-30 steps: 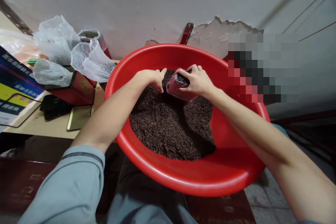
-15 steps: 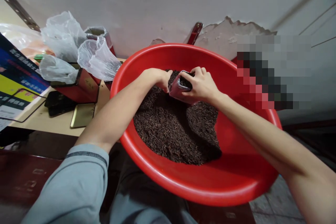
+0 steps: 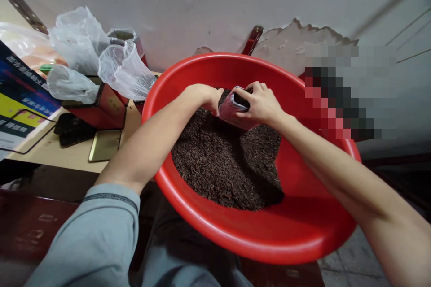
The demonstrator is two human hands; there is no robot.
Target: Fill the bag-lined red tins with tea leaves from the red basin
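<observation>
Dark, dry bits that look like loose tea leaves [image 3: 218, 166] are heaped in a large red plastic basin [image 3: 256, 251]. Above the far part of the heap, my right hand [image 3: 264, 101] grips a small reddish tin [image 3: 232, 114] by its right side. The tin is tilted, a clear plastic liner folds over its rim, and dark leaves show in its mouth. My left hand [image 3: 210, 97] is curled at the tin's left edge, thumb above and fingers below. Its fingertips are partly hidden.
On the wooden table [image 3: 134, 121] at left stand a red tin [image 3: 104, 110] and others with plastic bags [image 3: 79, 40] sticking out. A gold lid [image 3: 105, 145] and a black object [image 3: 72, 129] lie in front. Behind the basin rises a peeling wall [image 3: 202, 4].
The tin has shifted very slightly to the right and up in the view, both hands still at it. The camera view has moved a little; the heap looks the same.
</observation>
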